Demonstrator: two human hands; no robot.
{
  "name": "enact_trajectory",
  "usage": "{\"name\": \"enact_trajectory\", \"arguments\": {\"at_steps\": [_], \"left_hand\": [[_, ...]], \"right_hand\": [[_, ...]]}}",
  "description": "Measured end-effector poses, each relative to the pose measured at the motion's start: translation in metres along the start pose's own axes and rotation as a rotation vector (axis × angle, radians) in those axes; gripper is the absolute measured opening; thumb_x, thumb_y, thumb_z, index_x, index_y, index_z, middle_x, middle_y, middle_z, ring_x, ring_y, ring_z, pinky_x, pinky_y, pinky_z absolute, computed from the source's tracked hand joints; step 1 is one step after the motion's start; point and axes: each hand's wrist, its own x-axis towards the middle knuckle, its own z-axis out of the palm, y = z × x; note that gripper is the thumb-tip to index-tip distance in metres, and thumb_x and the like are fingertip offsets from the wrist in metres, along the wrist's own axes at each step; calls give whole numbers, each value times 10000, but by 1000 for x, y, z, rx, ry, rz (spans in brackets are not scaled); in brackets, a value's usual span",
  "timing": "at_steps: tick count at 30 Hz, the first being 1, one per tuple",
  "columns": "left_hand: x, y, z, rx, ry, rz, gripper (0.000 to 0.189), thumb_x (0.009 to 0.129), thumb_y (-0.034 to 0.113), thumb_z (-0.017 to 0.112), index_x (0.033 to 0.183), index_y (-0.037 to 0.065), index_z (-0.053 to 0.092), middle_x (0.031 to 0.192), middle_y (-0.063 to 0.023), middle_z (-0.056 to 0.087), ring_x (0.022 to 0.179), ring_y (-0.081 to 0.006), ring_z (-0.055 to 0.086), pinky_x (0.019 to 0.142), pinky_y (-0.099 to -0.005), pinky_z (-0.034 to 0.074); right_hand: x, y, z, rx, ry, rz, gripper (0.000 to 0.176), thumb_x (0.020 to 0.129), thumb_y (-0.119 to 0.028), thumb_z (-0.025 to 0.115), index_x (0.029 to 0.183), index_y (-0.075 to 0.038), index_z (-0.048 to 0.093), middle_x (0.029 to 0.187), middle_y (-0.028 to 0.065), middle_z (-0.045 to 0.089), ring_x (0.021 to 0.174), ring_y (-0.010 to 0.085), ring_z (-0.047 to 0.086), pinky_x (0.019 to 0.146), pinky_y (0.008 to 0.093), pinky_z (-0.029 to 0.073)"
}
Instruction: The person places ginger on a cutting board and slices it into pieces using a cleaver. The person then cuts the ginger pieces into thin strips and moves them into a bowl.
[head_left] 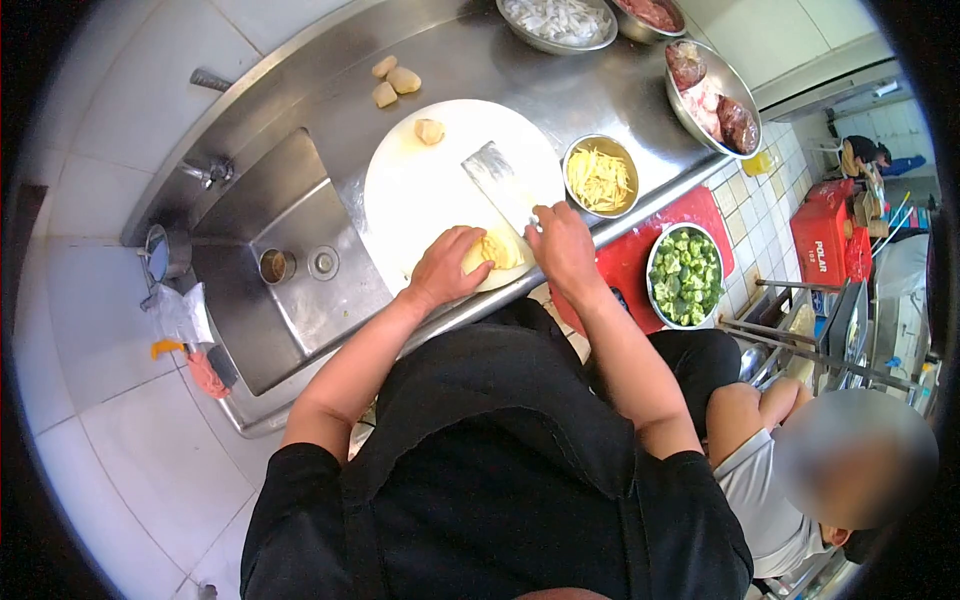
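My right hand (563,250) grips the handle of a cleaver (490,170), whose broad metal blade lies over the round white cutting board (390,190), pointing away from me. With its fingers curled over them, my left hand (447,268) holds a small heap of yellow slices (498,250), apparently peeled ginger, near the board's front edge. One peeled chunk (429,131) sits at the far side of the board. Right of the board stands a metal bowl (625,208) filled with thin yellow strips (598,180).
Beyond the board, peeled pieces (403,80) lie on the steel counter (450,60). A sink (240,230) is at left. Bowls of white strips (558,20) and meat (738,128) stand at the back. Chopped green vegetables (685,275) are at right, near a seated person (760,490).
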Motion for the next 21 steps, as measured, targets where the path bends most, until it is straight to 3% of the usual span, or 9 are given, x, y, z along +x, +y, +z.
{"name": "enact_trajectory", "arguments": {"at_steps": [4, 7, 12, 15, 18, 20, 21], "left_hand": [[7, 13, -5, 8, -89, -15, 736, 889, 391, 828, 1472, 24, 571, 1384, -228, 590, 1275, -392, 582, 1100, -473, 473], [9, 29, -1, 88, -166, -74, 850, 855, 444, 867, 1526, 41, 532, 1454, -211, 550, 1343, -383, 532, 1144, -461, 431], [5, 22, 13, 116, -128, -76, 826, 874, 461, 855, 1511, 35, 546, 1455, -197, 551, 1323, -370, 535, 1134, -456, 421], [3, 15, 14, 91, -112, -68, 776, 896, 443, 843, 1486, 26, 562, 1447, -192, 561, 1309, -363, 545, 1127, -456, 427], [0, 11, 15, 55, -78, -39, 748, 892, 420, 854, 1458, 16, 578, 1427, -190, 587, 1287, -367, 565, 1116, -461, 443], [-1, 9, 15, 33, -45, -27, 743, 882, 408, 867, 1445, 13, 586, 1413, -191, 603, 1275, -372, 577, 1111, -465, 453], [-2, 9, 14, 26, -27, -21, 742, 869, 393, 879, 1436, 11, 591, 1405, -193, 616, 1271, -378, 585, 1108, -466, 462]], "right_hand": [[35, 7, 11, -5, 93, -132, 202, 884, -174, 770, 1019, -35, 718, 996, 197, 677, 947, 388, 685, 825, 494, 552], [47, 10, 20, -74, 5, -143, 171, 886, -156, 740, 996, -27, 723, 996, 191, 686, 953, 372, 696, 846, 487, 561], [58, 20, 42, -145, 11, -156, 136, 909, -139, 713, 927, -6, 734, 936, 191, 704, 906, 387, 716, 828, 486, 581], [59, 18, 39, -160, -62, -76, 127, 893, -143, 679, 904, -26, 725, 954, 222, 714, 908, 385, 733, 815, 496, 591], [44, 7, 12, 6, 39, -1, 162, 915, -150, 675, 931, -14, 761, 927, 227, 746, 885, 383, 753, 803, 473, 597], [23, -12, -17, 404, -102, 296, 188, 930, -167, 686, 984, -22, 792, 911, 220, 769, 877, 376, 768, 804, 442, 596], [12, -10, -12, 421, -129, 313, 199, 930, -188, 711, 998, -23, 799, 917, 218, 780, 883, 372, 779, 811, 435, 594]]}}
